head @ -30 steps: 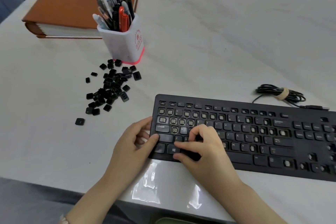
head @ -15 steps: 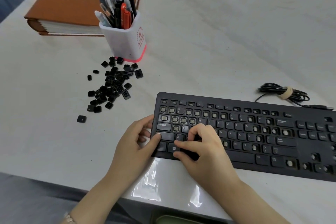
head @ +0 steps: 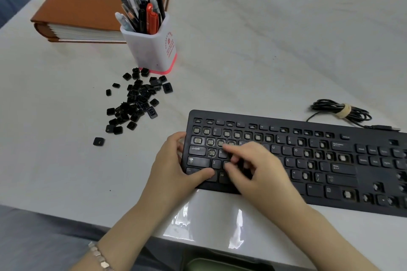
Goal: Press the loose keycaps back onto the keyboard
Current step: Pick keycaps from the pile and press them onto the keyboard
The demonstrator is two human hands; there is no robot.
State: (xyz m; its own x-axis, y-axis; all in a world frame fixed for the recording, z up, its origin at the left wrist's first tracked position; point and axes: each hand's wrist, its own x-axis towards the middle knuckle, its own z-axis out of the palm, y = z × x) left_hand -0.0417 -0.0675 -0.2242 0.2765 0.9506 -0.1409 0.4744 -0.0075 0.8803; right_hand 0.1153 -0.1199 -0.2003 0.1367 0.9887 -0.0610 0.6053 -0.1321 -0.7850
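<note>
On the pale marbled worktop (head: 264,50), the keyboard (head: 308,160) is gripped at its end by the left hand (head: 176,167); the right hand (head: 257,169) is blurred, so its hold cannot be told.

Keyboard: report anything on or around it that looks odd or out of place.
The keyboard has many bare sockets with caps missing, mostly in the upper rows at its left end. The loose keycaps lie scattered in a heap on the table by the pen holder, one stray keycap apart from the rest.

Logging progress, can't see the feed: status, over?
Left hand grips keyboard, left end. Right hand over S-X keys, blurred, grasp unclear. Many sockets bare; loose keycaps piled left of it. Nothing blocking.
</note>
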